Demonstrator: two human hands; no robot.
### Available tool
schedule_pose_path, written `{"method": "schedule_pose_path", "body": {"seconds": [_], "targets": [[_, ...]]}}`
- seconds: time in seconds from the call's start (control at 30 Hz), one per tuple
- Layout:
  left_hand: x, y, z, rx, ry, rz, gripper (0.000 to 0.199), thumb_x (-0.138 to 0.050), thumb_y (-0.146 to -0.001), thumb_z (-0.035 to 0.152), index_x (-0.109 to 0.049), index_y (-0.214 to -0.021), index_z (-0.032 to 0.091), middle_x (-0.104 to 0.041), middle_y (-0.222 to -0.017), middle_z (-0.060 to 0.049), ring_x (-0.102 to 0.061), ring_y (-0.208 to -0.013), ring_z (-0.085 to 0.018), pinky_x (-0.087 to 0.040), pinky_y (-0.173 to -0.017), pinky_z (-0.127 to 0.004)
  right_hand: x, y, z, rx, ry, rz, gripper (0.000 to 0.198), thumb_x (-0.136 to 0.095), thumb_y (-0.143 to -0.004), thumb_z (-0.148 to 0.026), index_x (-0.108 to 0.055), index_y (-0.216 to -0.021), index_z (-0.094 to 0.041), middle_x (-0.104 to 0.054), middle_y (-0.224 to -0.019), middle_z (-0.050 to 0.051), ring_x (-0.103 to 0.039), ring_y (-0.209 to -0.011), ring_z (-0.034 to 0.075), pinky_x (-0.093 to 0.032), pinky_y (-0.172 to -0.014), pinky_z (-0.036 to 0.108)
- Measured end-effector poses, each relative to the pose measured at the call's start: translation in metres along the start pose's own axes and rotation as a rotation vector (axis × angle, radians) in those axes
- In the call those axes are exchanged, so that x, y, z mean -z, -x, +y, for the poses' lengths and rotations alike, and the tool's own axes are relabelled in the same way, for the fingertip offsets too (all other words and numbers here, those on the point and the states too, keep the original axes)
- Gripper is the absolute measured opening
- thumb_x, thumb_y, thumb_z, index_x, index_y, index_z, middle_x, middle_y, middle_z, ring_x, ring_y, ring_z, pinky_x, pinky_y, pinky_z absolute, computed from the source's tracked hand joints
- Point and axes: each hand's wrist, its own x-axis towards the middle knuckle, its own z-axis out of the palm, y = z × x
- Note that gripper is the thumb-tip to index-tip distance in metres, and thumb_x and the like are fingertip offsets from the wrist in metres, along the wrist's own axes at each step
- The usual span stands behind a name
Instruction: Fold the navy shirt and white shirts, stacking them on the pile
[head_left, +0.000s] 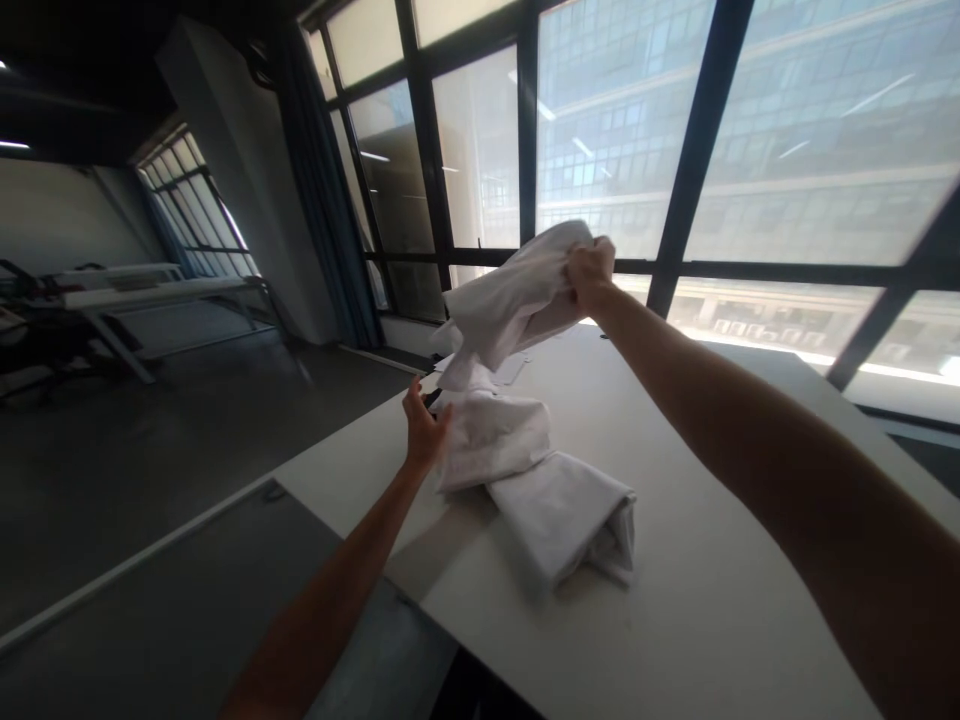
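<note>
My right hand (590,272) is raised over the table with its fingers closed on a bunched piece of white cloth (510,285). The cloth hangs down to the left from my grip, its lower end just over another crumpled white cloth (499,435). Beside that lower cloth, on its left, is my left hand (426,425), thumb and fingers apart; whether the thumb touches the fabric I cannot tell. A folded white cloth (562,510) lies nearer to me, against the crumpled one, with its layered edge facing right.
The white table (697,560) has its near left edge under my left forearm. A small dark object (433,397) shows behind my left hand. Large windows (622,130) rise beyond the table. At the far left stand another table (157,292) and a pillar (240,180).
</note>
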Motion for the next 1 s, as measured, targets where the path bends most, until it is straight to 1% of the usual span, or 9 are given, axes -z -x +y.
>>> {"method": "schedule_pose_path", "body": {"seconds": [0.1, 0.2, 0.33, 0.47, 0.6, 0.7, 0.8, 0.9, 1.0], "targets": [[0.010, -0.005, 0.014, -0.052, 0.156, 0.059, 0.085, -0.064, -0.089, 0.035, -0.016, -0.159, 0.030, -0.032, -0.156, -0.017, -0.053, -0.130, -0.030, -0.050, -0.101, -0.045, -0.033, 0.029, 0.026, -0.209, 0.056, -0.137, 0.014, -0.061, -0.092, -0.019, -0.057, -0.102, -0.010, -0.061, -0.078, 0.003, -0.058, -0.071, 0.014, -0.050, -0.059, 0.026], [0.022, -0.005, 0.026, -0.176, 0.092, 0.046, 0.060, -0.055, -0.095, 0.034, -0.038, -0.152, 0.028, -0.038, -0.154, -0.014, -0.048, -0.136, -0.031, -0.046, -0.107, -0.046, -0.046, 0.072, 0.058, -0.291, 0.200, -0.384, 0.020, -0.079, -0.077, -0.023, -0.065, -0.087, -0.014, -0.063, -0.068, 0.004, -0.061, -0.067, 0.017, -0.050, -0.058, 0.027], [0.032, 0.001, 0.034, -0.366, -0.182, -0.084, 0.047, -0.059, -0.095, 0.041, -0.058, -0.139, 0.022, -0.040, -0.155, -0.013, -0.036, -0.145, -0.033, -0.030, -0.120, -0.048, -0.026, 0.141, 0.093, -0.188, 0.567, -0.708, 0.032, -0.080, -0.078, -0.039, -0.072, -0.098, -0.017, -0.073, -0.097, 0.013, -0.068, -0.094, 0.027, -0.053, -0.076, 0.032], [0.023, 0.007, 0.039, -0.455, -0.367, -0.357, 0.059, -0.070, -0.089, 0.048, -0.058, -0.141, 0.025, -0.043, -0.155, -0.013, -0.026, -0.150, -0.038, -0.020, -0.122, -0.057, 0.014, 0.224, 0.116, -0.133, 0.562, -1.040, 0.063, -0.080, -0.072, -0.050, -0.068, -0.125, -0.017, -0.069, -0.124, 0.018, -0.065, -0.113, 0.034, -0.051, -0.093, 0.039], [0.004, 0.028, 0.062, -0.586, -0.397, -0.571, 0.041, -0.067, -0.092, 0.037, -0.066, -0.132, 0.028, -0.043, -0.157, -0.011, -0.023, -0.152, -0.037, -0.006, -0.122, -0.063, 0.039, 0.278, 0.129, -0.139, 0.425, -0.900, 0.047, -0.064, -0.083, -0.038, -0.066, -0.126, -0.020, -0.071, -0.122, 0.014, -0.065, -0.115, 0.032, -0.049, -0.096, 0.040], [-0.005, 0.060, 0.088, -0.723, -0.253, -0.731, 0.042, -0.063, -0.095, 0.039, -0.063, -0.135, 0.027, -0.046, -0.156, -0.011, -0.027, -0.151, -0.033, -0.011, -0.124, -0.058, 0.050, 0.268, 0.122, -0.184, 0.271, -0.771, 0.022, -0.057, -0.086, -0.034, -0.073, -0.091, -0.020, -0.076, -0.093, 0.008, -0.070, -0.093, 0.030, -0.052, -0.081, 0.036], [-0.016, 0.096, 0.106, -0.829, -0.086, -0.877, 0.088, -0.075, -0.083, 0.056, -0.038, -0.155, 0.022, -0.038, -0.160, -0.017, -0.027, -0.151, -0.035, -0.024, -0.123, -0.052, 0.063, 0.229, 0.095, -0.452, 0.038, -0.689, 0.021, -0.062, -0.085, -0.035, -0.069, -0.077, -0.017, -0.070, -0.072, 0.005, -0.067, -0.070, 0.025, -0.051, -0.061, 0.032], [-0.034, 0.115, 0.112, -0.811, -0.036, -0.715, 0.103, -0.076, -0.083, 0.048, -0.016, -0.162, 0.020, -0.028, -0.163, -0.022, -0.026, -0.151, -0.039, -0.029, -0.119, -0.058, 0.075, 0.189, 0.059, -0.758, -0.242, -0.623, 0.019, -0.065, -0.087, -0.034, -0.066, -0.083, -0.015, -0.067, -0.071, 0.007, -0.064, -0.063, 0.021, -0.054, -0.059, 0.032], [-0.048, 0.096, 0.114, -0.614, 0.016, -0.522, 0.073, -0.060, -0.094, 0.028, -0.027, -0.158, 0.020, -0.048, -0.152, -0.020, -0.050, -0.137, -0.033, -0.045, -0.109, -0.048, 0.081, 0.158, 0.031, -0.649, -0.363, -0.565, 0.027, -0.066, -0.091, -0.042, -0.064, -0.085, -0.016, -0.066, -0.073, 0.008, -0.065, -0.066, 0.021, -0.058, -0.061, 0.033]]}}
